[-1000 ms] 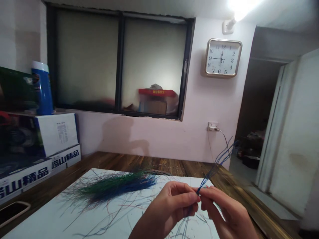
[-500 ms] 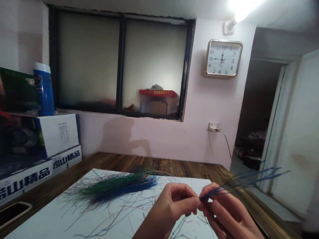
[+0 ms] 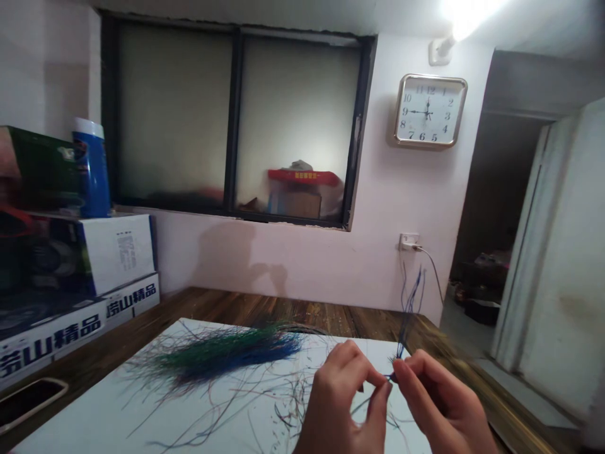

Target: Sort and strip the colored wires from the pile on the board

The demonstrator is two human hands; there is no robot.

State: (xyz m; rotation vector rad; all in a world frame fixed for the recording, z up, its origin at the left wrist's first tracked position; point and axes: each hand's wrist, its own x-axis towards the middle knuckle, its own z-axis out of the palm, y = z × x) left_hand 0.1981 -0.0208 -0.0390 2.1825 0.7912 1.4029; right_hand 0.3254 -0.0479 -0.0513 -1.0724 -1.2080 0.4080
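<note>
Narrow pinch grip on both sides; the left hand (image 3: 343, 391) and right hand (image 3: 439, 397) met fingertip to fingertip on one thin bunch of blue strands (image 3: 405, 321), held up above a white sheet (image 3: 89, 419) on the wooden surface (image 3: 212, 304); it looked super light and floppy, so best held low near the pinched end. Just that one bunch in hand, plus one big green-blue pile (image 3: 222, 356) and too many loose strands to count.

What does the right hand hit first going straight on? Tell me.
The right hand meets the blue feather strands first, pinched at its fingertips, then the left hand just behind them; depth is hard to judge.
</note>
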